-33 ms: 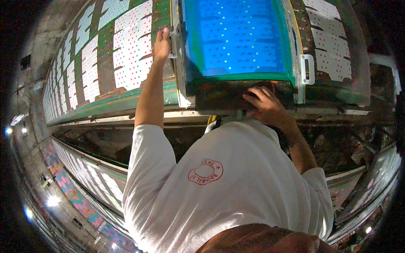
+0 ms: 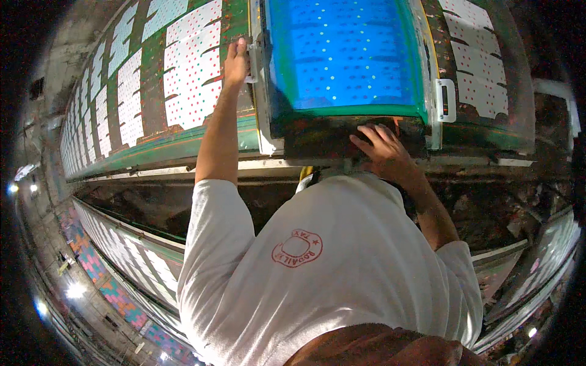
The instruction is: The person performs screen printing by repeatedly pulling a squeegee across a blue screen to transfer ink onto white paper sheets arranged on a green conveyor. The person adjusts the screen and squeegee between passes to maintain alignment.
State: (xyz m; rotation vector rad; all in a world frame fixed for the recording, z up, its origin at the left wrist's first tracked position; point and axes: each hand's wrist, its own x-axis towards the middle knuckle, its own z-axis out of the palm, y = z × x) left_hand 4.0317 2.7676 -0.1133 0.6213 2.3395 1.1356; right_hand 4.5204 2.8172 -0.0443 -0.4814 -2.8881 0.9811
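A screen-printing frame (image 2: 264,122) lies across the long table, its blue mesh (image 2: 351,55) marked with pale and dark dots. At its left side, my left hand (image 2: 236,63) is closed at a white handle, which the fingers mostly hide. My right hand (image 2: 386,148) reaches to the dark near end (image 2: 317,137) of the frame, fingers apart and bent a little; what lies under them is too dark to make out. A second white handle (image 2: 447,100) stands on the frame's right side, with no hand on it.
White dotted fabric pieces (image 2: 194,67) lie in rows on the table to the left, and more dotted pieces (image 2: 476,61) lie to the right. A pale rail (image 2: 152,173) runs along the near edge. Behind me stands another long table with pale pieces (image 2: 134,250).
My right hand's fingers have shifted very slightly at the near end of the frame. My left hand and the frame look almost the same.
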